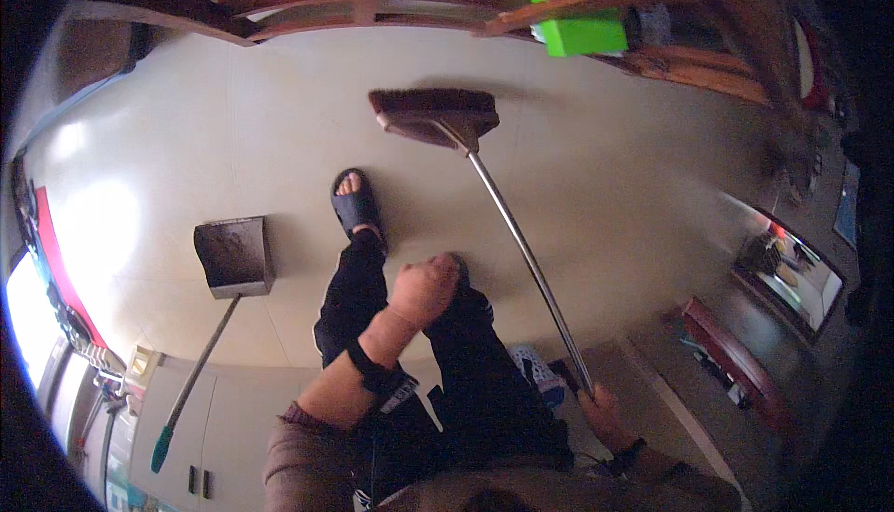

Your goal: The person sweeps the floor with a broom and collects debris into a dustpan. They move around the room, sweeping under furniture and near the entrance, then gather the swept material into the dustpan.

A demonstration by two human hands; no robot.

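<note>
My right hand [602, 414], low on the right, grips the metal handle of a broom [520, 240]. The broom's dark bristle head [436, 110] is out ahead of my feet, over the pale floor. In front of my thighs, my left hand [422, 290] is curled into a fist, with nothing visible in it. To the left, a long-handled dustpan [234, 257] rests on the floor with its pan facing forward. Its handle ends in a green grip [162, 449], and no hand is on it.
Wooden furniture frames [314, 6] line the far side, with a bright green box [583, 30] among their bars. A pale cabinet [230, 414] is at lower left. On the right are a framed mirror [796, 274] and a dark red shelf [733, 362]. My slippered foot [356, 205] is ahead.
</note>
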